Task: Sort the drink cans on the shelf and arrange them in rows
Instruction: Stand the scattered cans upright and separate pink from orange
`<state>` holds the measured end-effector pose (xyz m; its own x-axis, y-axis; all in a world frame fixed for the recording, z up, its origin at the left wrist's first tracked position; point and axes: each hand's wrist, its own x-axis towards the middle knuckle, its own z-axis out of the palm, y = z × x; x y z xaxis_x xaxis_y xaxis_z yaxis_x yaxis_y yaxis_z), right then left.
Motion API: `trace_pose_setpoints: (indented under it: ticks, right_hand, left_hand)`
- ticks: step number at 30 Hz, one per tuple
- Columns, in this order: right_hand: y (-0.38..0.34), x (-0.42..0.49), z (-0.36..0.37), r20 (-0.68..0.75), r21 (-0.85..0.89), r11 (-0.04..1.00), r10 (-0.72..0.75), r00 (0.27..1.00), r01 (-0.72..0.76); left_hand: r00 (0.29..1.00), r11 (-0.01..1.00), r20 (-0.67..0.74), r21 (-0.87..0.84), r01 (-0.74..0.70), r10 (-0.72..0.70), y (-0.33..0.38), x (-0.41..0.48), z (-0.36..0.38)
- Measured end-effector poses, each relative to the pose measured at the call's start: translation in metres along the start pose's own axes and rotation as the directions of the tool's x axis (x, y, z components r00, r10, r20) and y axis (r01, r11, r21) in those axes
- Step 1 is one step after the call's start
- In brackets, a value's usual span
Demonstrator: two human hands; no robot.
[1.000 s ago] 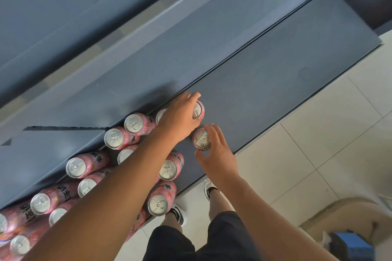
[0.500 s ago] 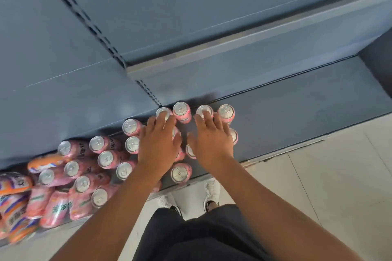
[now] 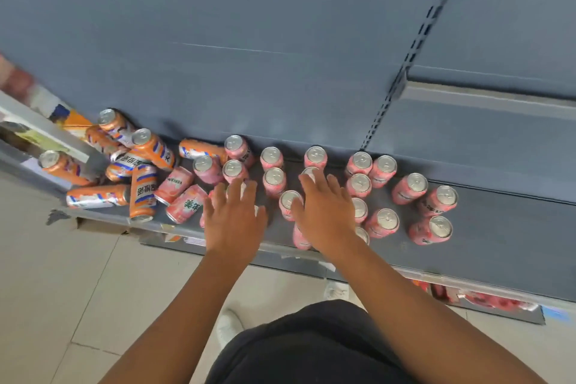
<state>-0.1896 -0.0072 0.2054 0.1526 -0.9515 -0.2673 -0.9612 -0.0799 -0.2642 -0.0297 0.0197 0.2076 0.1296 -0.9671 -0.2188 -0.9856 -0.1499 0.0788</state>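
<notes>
- Shelf (image 3: 498, 243) of dark blue-grey metal carries all the drink cans, and I look down on it from above.
- The pink cans (image 3: 273, 179) stand upright in loose rows from the middle of the shelf towards the right. The few furthest right stand a little apart from the rest.
- Two fallen pink cans (image 3: 187, 203) lie on their sides just left of the upright ones.
- The orange cans (image 3: 149, 146) are heaped at the left end. Most lie flat and a few lean with their tops showing.
- My left grip (image 3: 233, 221) is open, with the fingers straight and spread over the lids of upright pink cans near the front edge. I cannot tell whether the fingertips touch the lids.
- My right grip (image 3: 327, 215) is open too, palm down over the pink cans just to the right. Its longest fingers reach a lid in the second row, and its thumb lies beside another can.
- Below the shelf are pale floor tiles (image 3: 62, 274) and my white shoe (image 3: 229, 326).
</notes>
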Motion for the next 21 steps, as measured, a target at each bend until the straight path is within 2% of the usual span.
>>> trace_pose_setpoints:
  ticks: [4, 11, 16, 21]
  right_hand:
    - [-0.077, -0.007, 0.023, -0.022, -0.052, 0.999, -0.015, 1.000, 0.014]
    - [-0.203, -0.036, 0.067, 0.071, -0.080, 0.996, -0.039, 0.997, 0.045]
    - [-0.246, -0.036, 0.084, 0.103, -0.073, 0.996, -0.038, 0.994, 0.045]
    - [-0.253, -0.024, 0.094, 0.118, -0.078, 0.996, -0.029, 0.993, 0.038]
  left_hand:
    - [0.999, 0.998, 0.008, -0.036, 0.048, -0.048, -0.079, -0.024, -0.003]
    - [0.989, 0.990, 0.061, -0.038, 0.134, -0.132, -0.215, -0.066, -0.001]
    - [0.981, 0.983, 0.128, -0.092, 0.159, -0.146, -0.260, -0.070, 0.004]
    - [0.976, 0.988, 0.173, -0.061, 0.144, -0.132, -0.271, -0.059, 0.008]
